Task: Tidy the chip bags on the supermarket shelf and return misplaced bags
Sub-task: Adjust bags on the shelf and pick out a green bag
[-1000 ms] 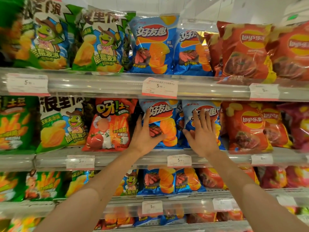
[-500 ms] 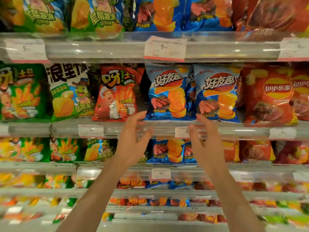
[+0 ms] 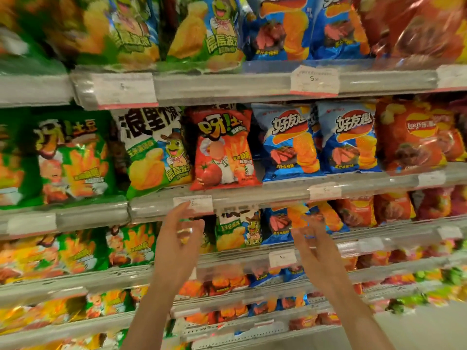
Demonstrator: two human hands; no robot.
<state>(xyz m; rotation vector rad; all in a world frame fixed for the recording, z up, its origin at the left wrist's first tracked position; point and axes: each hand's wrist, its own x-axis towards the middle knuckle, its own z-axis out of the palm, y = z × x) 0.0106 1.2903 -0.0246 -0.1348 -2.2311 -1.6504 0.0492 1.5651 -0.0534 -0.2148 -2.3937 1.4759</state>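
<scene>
Both hands hang in front of the shelves with nothing in them. The left hand (image 3: 180, 238) has its fingers (image 3: 185, 213) loosely curled and released, just below the front edge of the middle shelf (image 3: 278, 192), near a price tag (image 3: 194, 203). The right hand (image 3: 312, 245) is spread loose before the shelf below, over blurred blue bags.

On the middle shelf a red tomato bag (image 3: 222, 150) stands upright between a green frog bag (image 3: 154, 152) on its left and two blue bags (image 3: 289, 142) on its right. It looks like the misplaced one, though that is a judgement from its lone colour.

The risk: the bags lean on one another at the shelf's front edge, so pulling the red one out fast could tip its neighbours over the lip. A hard squeeze would crush the chips. Motion blur also hides the lower rows, so another stray may go unseen.
</scene>
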